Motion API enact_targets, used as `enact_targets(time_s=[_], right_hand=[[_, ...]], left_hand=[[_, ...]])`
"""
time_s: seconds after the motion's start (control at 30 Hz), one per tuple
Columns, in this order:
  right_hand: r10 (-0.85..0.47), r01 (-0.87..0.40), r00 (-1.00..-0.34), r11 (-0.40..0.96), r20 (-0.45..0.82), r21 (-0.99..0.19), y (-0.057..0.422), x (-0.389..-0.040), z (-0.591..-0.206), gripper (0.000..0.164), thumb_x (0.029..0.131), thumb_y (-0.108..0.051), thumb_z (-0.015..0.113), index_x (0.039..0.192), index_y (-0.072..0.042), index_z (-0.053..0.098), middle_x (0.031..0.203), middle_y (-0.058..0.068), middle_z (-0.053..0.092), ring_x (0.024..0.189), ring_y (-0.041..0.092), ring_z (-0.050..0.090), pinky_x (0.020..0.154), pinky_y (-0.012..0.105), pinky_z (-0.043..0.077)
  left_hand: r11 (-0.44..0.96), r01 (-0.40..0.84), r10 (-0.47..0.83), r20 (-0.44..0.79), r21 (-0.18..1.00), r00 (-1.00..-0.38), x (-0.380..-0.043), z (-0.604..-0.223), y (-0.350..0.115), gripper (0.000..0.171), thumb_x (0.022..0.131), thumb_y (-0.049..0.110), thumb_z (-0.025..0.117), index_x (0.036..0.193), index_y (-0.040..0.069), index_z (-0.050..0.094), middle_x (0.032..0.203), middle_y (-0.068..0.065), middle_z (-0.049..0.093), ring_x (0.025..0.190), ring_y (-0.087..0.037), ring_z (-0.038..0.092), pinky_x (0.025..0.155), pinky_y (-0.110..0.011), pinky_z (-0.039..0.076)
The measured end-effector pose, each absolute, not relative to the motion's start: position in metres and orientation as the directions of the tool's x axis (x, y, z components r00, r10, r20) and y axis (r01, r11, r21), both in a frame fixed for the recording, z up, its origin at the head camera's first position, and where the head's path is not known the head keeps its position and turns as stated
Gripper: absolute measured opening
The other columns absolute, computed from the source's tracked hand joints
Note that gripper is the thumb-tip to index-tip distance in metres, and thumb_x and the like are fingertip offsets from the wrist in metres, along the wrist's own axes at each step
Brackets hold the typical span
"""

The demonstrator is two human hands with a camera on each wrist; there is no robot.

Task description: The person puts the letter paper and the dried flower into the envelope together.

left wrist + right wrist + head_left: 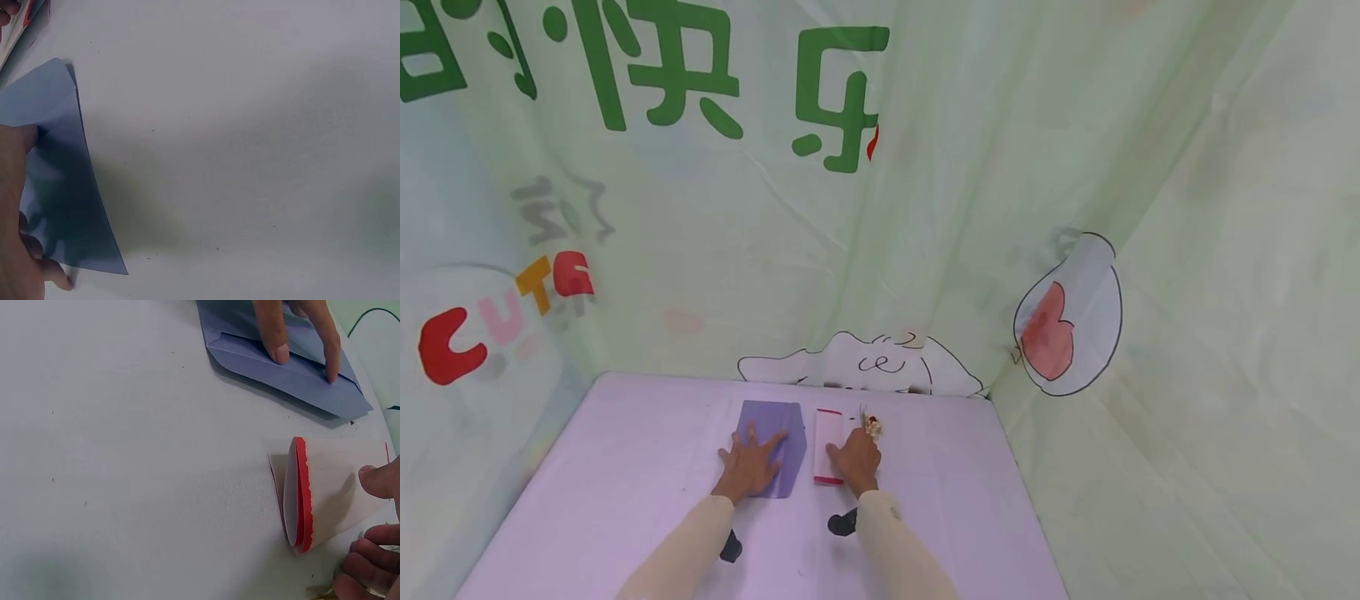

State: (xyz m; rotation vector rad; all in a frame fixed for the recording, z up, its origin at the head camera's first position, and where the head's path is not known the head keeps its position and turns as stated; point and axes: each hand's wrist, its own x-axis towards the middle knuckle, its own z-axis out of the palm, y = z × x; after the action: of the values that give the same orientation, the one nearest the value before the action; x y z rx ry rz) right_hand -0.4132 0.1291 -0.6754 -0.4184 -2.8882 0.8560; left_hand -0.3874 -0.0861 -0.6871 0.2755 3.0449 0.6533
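Note:
A blue-purple envelope (767, 483) lies on the table with its flap raised along the fold. My left hand (749, 465) rests on it with fingers spread; in the left wrist view the thumb lies on the envelope (69, 181). Just to the right is a folded pale pink card (827, 446) with red edges, its folded layers bulging apart in the right wrist view. My right hand (856, 458) holds the card by its right side, thumb across the top and fingers curled beside it. A small dried flower sprig (872, 423) lies by the right hand, partly hidden.
The table (955, 500) has a pale cover. Hanging cloth (1187, 458) surrounds its back and sides, with green characters, coloured letters and drawings. A white paper cut-out (872, 367) stands along the back edge. Black wrist-camera parts (842, 522) show beneath the sleeves.

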Motion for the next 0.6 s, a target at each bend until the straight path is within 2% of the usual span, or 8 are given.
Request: enact_targets(time_s=[0.13,0.23,0.4,0.6], right_hand=[[0.321,0.265,-0.947,0.794,0.007,-0.547,0.123,-0.414,-0.677,0.045,0.086,-0.033,0.091,0.103,0.002,0.070,0.088,0.012,0.069,0.084,0.029,0.062,0.091,0.053,0.053],[0.333,0.277,-0.943,0.796,0.008,-0.538,0.117,-0.415,-0.679,0.044,0.085,-0.031,0.092,0.103,0.002,0.069,0.090,0.013,0.070,0.087,0.030,0.063,0.094,0.054,0.051],[0.358,0.289,-0.933,0.787,0.022,-0.546,0.110,-0.413,-0.684,0.042,0.082,-0.024,0.094,0.103,0.002,0.069,0.092,0.015,0.071,0.088,0.032,0.064,0.094,0.055,0.051],[0.392,0.299,-0.919,0.760,0.041,-0.577,0.105,-0.414,-0.692,0.042,0.083,-0.021,0.095,0.108,0.003,0.071,0.095,0.017,0.073,0.088,0.032,0.065,0.091,0.053,0.055]], left_hand=[[0.880,0.169,0.168,0.042,0.445,-0.985,-0.387,-0.691,-0.089,0.053,0.103,0.027,0.071,0.153,0.016,0.059,0.160,-0.050,0.034,0.138,-0.079,0.037,0.102,-0.092,0.034],[0.878,0.172,0.161,0.062,0.446,-0.985,-0.387,-0.692,-0.090,0.052,0.102,0.024,0.071,0.152,0.015,0.060,0.158,-0.050,0.036,0.137,-0.078,0.038,0.103,-0.089,0.037],[0.877,0.201,0.156,0.137,0.436,-0.978,-0.386,-0.694,-0.092,0.051,0.098,0.020,0.074,0.148,0.015,0.063,0.151,-0.048,0.043,0.125,-0.071,0.048,0.092,-0.078,0.047],[0.869,0.232,0.151,0.212,0.437,-0.966,-0.388,-0.706,-0.093,0.051,0.094,0.020,0.073,0.144,0.014,0.064,0.143,-0.046,0.046,0.114,-0.066,0.050,0.082,-0.070,0.048]])
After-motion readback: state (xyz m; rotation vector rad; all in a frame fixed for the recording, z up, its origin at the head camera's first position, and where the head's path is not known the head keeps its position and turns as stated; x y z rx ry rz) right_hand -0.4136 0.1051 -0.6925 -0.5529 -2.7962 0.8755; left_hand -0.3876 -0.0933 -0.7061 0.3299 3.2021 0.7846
